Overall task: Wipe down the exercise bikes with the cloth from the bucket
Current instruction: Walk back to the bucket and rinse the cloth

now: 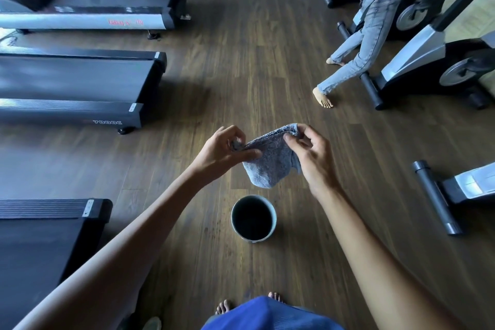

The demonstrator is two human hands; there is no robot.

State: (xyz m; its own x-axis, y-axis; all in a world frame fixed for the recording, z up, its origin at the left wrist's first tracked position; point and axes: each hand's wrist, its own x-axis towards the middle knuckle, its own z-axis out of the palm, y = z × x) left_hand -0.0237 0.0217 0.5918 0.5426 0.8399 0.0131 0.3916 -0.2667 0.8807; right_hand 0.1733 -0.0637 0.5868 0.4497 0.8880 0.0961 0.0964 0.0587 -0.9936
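The cloth [270, 166] hangs in the air just above the bucket [274, 220] on the floor [254, 61]. The left grip [227, 147] pinches one top corner and the right grip [308, 153] the other. Bikes [413, 59] stand along the right, well apart from it, and treadmills [80, 80] line the left.

Wood-plank floor [254, 48] carrying an open round bucket [274, 220] below the left hand [225, 150] and right hand [310, 155]; treadmills [75, 83] stand left of the left hand, exercise bikes [428, 61] right of the right hand.
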